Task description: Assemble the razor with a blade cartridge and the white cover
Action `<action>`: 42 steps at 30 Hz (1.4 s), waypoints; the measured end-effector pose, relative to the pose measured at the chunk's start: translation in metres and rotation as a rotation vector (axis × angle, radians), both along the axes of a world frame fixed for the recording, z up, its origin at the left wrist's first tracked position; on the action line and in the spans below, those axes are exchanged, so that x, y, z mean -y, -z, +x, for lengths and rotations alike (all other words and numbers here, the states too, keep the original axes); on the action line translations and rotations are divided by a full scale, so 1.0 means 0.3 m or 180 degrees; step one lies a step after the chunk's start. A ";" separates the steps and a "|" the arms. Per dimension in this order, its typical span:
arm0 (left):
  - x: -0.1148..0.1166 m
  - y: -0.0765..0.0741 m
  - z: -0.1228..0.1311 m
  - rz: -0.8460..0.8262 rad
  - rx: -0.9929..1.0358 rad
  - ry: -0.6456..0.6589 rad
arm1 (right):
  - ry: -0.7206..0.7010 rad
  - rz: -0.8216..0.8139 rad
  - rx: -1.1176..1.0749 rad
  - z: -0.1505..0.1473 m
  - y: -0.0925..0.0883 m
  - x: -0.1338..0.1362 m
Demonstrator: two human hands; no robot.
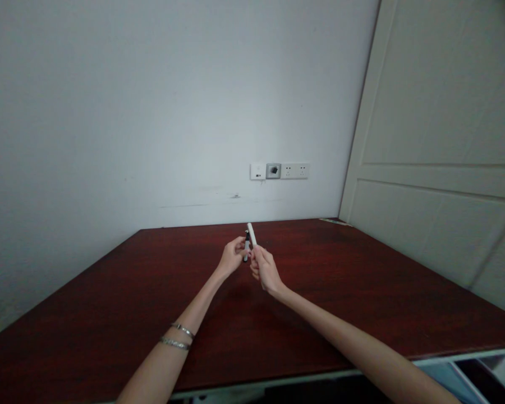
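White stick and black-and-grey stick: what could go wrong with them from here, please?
The white stick might slip: the right hand grips only its lower end. The black-and-grey stick in the left hand might be knocked, since the two are very close; whether they touch, I cannot tell.

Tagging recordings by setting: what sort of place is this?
An indoor room, perhaps in a home or office: a dark red tabletop against a pale wall, power sockets above it, and a panelled door or cupboard front at the right.

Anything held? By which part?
Left hand: black-and-grey pen-like item, around its middle. Right hand: white stick, by its near end.
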State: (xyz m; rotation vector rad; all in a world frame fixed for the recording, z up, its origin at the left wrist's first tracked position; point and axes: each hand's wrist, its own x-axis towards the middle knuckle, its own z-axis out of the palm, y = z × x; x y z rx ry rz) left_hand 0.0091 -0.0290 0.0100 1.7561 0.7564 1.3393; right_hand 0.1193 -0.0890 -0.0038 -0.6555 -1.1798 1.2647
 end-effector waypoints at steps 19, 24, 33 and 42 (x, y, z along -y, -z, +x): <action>-0.006 0.005 0.001 0.0025 -0.0156 -0.0124 | -0.0058 -0.0163 0.0013 -0.011 -0.010 -0.004; -0.013 0.004 -0.003 0.0119 -0.0123 -0.0122 | 0.0027 -0.0198 -0.0019 -0.016 -0.017 -0.005; -0.016 0.000 -0.006 0.0070 -0.0095 -0.0176 | 0.0102 -0.0238 -0.0183 -0.010 -0.012 -0.009; -0.019 0.004 0.007 0.0114 -0.0041 -0.0086 | 0.0135 -0.0235 -0.0296 -0.009 -0.032 -0.008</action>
